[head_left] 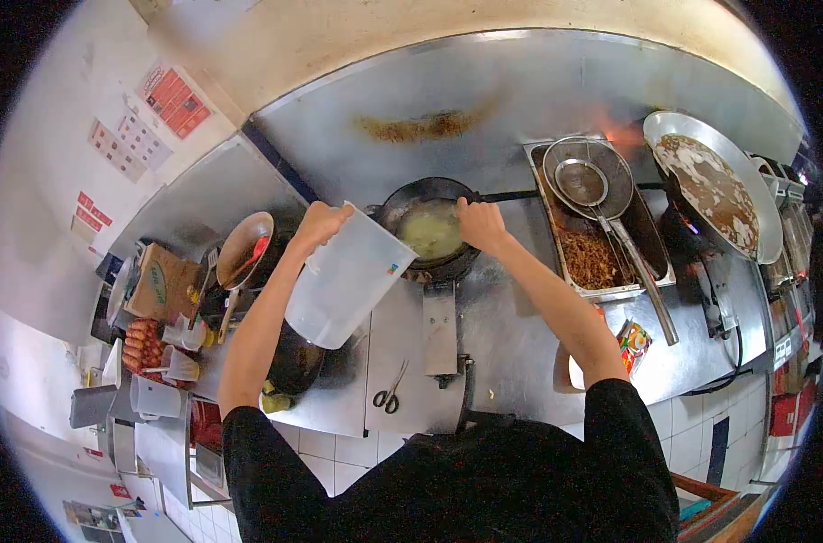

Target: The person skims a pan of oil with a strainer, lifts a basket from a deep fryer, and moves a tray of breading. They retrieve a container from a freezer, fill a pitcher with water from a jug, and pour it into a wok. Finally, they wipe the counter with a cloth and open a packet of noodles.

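Note:
My left hand [323,223] grips the handle of a large translucent plastic jug [348,279], tilted with its spout near the rim of a black wok [395,204]. The wok holds pale yellowish liquid [431,233] and sits on a burner in a steel counter. My right hand [480,223] rests on the wok's right rim, closed on what looks like the wok's long dark handle [511,195], which runs off to the right.
Right of the wok a steel tray [651,271] holds fried bits, with two wire skimmers [585,181] across it. Farther right is a big round pan [719,185] over a flame. Scissors [389,395] lie on the counter front. Bowls, cups and sausages crowd the left.

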The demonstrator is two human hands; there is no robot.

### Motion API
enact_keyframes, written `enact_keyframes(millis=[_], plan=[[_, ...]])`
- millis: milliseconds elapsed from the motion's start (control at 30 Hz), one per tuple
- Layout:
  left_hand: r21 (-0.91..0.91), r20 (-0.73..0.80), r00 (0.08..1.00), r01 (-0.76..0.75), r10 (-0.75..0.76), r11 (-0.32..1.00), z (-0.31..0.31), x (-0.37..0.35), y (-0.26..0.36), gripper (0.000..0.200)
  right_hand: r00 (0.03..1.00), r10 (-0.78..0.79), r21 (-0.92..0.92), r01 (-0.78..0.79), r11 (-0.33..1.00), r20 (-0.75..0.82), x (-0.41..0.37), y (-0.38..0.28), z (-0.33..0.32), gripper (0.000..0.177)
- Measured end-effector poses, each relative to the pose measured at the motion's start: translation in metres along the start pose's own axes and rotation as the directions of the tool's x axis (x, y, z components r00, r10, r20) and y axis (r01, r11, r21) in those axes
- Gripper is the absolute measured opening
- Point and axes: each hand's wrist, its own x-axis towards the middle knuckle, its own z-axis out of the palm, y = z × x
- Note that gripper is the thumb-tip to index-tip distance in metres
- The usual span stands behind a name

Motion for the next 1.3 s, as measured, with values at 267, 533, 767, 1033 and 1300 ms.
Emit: enact_keyframes(millis=[267, 533, 767, 1033, 1300], plan=[[-0.173, -0.106, 0.994, 0.001, -0.020, 0.985, 0.001, -0.017, -0.021, 0.045, 0.990, 0.132, 0.248, -0.113, 0.962, -0.058, -0.070, -0.009, 0.023, 0.031], [-0.391, -0.383, 0.923, -0.133, -0.030, 0.911, 0.018, -0.082, -0.053, 0.051, 0.958, 0.280, 0.403, -0.232, 0.885, -0.065, -0.129, -0.022, 0.047, 0.028], [-0.578, -0.483, 0.840, -0.094, -0.247, 0.810, 0.052, -0.125, -0.085, 0.042, 0.960, 0.207, 0.415, -0.114, 0.903, -0.188, -0.150, -0.020, 0.071, 0.012], [-0.609, -0.566, 0.768, -0.143, -0.300, 0.780, 0.065, -0.142, -0.099, 0.041, 0.950, 0.212, 0.476, -0.081, 0.876, -0.230, -0.159, -0.043, 0.046, 0.010], [-0.759, -0.611, 0.577, -0.230, -0.542, 0.609, 0.042, -0.175, -0.153, 0.054, 0.826, 0.404, 0.574, -0.124, 0.810, -0.393, -0.163, -0.050, 0.078, 0.010]])
